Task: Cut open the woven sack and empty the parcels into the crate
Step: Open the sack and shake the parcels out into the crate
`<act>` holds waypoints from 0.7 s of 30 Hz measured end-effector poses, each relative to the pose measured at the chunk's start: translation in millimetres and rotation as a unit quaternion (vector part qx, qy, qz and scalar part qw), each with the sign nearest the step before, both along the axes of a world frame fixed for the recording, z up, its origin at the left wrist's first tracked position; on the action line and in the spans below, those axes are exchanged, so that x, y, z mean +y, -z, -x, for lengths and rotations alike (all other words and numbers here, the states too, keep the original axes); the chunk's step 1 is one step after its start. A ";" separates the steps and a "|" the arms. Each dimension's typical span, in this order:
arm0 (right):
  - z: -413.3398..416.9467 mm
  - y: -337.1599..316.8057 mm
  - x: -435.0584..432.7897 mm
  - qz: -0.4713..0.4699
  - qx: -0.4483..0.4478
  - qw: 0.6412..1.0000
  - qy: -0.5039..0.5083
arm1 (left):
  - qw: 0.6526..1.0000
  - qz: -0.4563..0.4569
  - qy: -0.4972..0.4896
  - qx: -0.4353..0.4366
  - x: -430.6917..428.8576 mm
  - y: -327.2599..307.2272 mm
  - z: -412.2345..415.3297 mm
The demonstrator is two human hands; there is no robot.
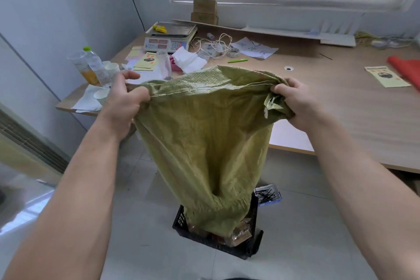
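I hold a green woven sack (204,134) up in the air, upside down, by its upper edge. My left hand (123,103) grips the sack's left corner and my right hand (295,100) grips the bunched right corner. The sack hangs limp, and its lower end dips into a black plastic crate (250,249) on the floor. Brown parcels (241,235) lie in the crate, partly hidden under the sack's lower end.
A wooden desk (341,102) stands behind the sack with a weighing scale (170,37), bottles, paper cups, cables, papers and a red cloth. A small box of black ties (268,194) sits on the tiled floor beside the crate. A radiator stands at the left.
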State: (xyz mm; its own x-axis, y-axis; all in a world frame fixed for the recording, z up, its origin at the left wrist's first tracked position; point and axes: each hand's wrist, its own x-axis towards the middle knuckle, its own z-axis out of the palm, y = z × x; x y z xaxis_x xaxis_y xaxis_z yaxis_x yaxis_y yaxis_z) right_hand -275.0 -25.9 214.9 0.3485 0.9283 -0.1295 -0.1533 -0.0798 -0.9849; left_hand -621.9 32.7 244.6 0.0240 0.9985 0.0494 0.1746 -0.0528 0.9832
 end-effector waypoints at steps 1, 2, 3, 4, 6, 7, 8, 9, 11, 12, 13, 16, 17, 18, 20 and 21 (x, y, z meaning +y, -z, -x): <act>-4.5 -2.8 -2.6 -0.018 0.039 0.999 -0.028 | 1.000 -0.011 0.006 -0.022 1.5 -1.1 4.0; -9.7 -6.0 -5.7 -0.041 0.075 0.995 -0.058 | 0.999 -0.024 0.012 -0.044 2.4 -2.5 7.5; -15.6 -8.9 -8.9 -0.065 0.105 0.989 -0.083 | 0.997 -0.038 0.015 -0.061 3.0 -3.5 10.6; -21.6 -12.4 -12.5 -0.090 0.124 0.983 -0.101 | 0.996 -0.052 0.008 -0.073 4.3 -4.4 13.9; -32.8 -16.8 -17.4 -0.134 0.144 0.973 -0.119 | 0.992 -0.075 -0.036 -0.090 10.1 -5.3 19.6; -36.4 -18.2 -19.4 -0.149 0.148 0.970 -0.125 | 0.990 -0.082 -0.056 -0.103 14.1 -5.5 21.6; -38.7 -19.4 -21.3 -0.160 0.145 0.968 -0.129 | 0.987 -0.085 -0.065 -0.120 17.4 -5.1 22.5; -40.9 -20.7 -22.2 -0.167 0.140 0.966 -0.136 | 0.985 -0.087 -0.064 -0.138 20.9 -4.6 22.6; -44.0 -21.5 -22.5 -0.180 0.137 0.964 -0.144 | 0.980 -0.089 -0.058 -0.166 25.5 -1.8 21.5; -45.8 -22.0 -22.6 -0.179 0.132 0.965 -0.141 | 0.978 -0.091 -0.058 -0.181 26.7 -0.9 20.1; -46.8 -21.8 -22.4 -0.175 0.108 0.970 -0.130 | 0.974 -0.092 -0.055 -0.200 27.1 0.3 18.3; -37.1 -26.5 -22.0 -0.151 -0.107 0.980 -0.075 | 0.958 -0.086 -0.059 -0.268 29.4 -1.6 12.7; -37.0 -28.6 -19.5 -0.148 -0.171 0.974 -0.035 | 0.951 -0.082 -0.067 -0.290 31.4 -2.8 11.6; -39.0 -30.5 -16.6 -0.146 -0.192 0.970 0.014 | 0.945 -0.079 -0.076 -0.307 33.2 -3.8 11.5; -42.5 -32.8 -16.0 -0.161 -0.138 0.975 0.061 | 0.940 -0.084 -0.081 -0.320 37.1 -6.0 12.0; -42.5 -35.2 -17.2 -0.160 -0.106 0.979 0.068 | 0.939 -0.087 -0.078 -0.323 38.6 -7.6 12.6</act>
